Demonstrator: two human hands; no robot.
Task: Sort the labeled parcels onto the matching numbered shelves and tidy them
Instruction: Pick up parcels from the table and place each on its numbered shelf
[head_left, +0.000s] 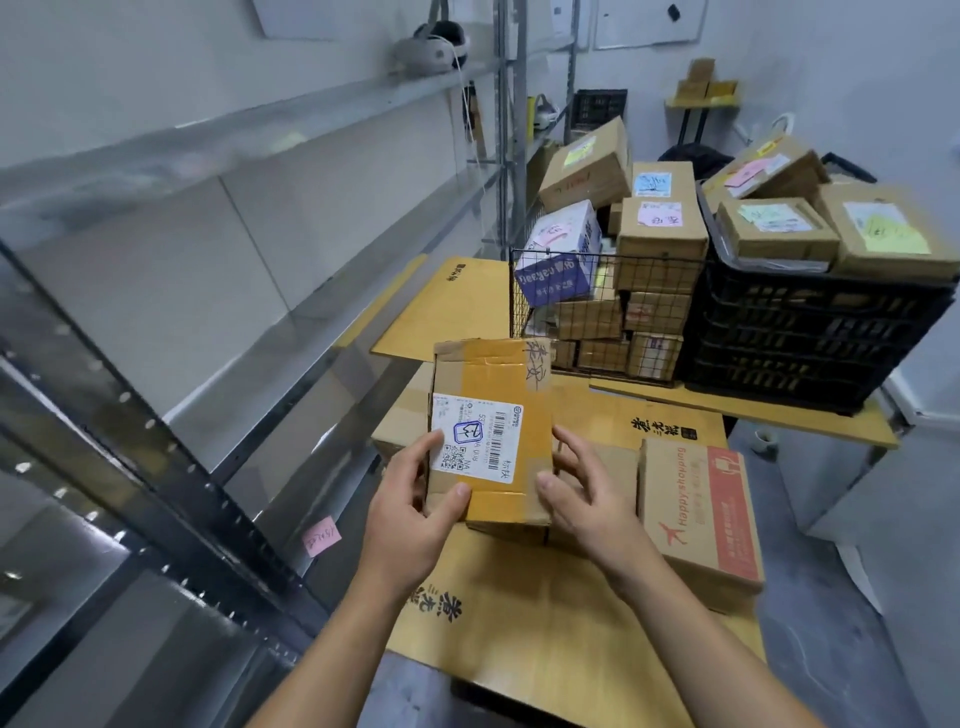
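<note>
Our left hand (415, 499) grips the parcel (493, 374) at its near left corner, thumb on top beside the white label (478, 441), fingers curled round the side. Our right hand (582, 493) is loose and spread, fingertips touching the parcel's right edge. The parcel sits just right of the rack (208, 218), with open room along its shelves. On the right a red-printed box (701, 519) lies close beside our right hand. Flattened cardboard (519, 634) covers the grey floor (831, 649). Beyond stand a wire basket (597, 255) and a black crate (810, 338), both heaped with boxes.
</note>
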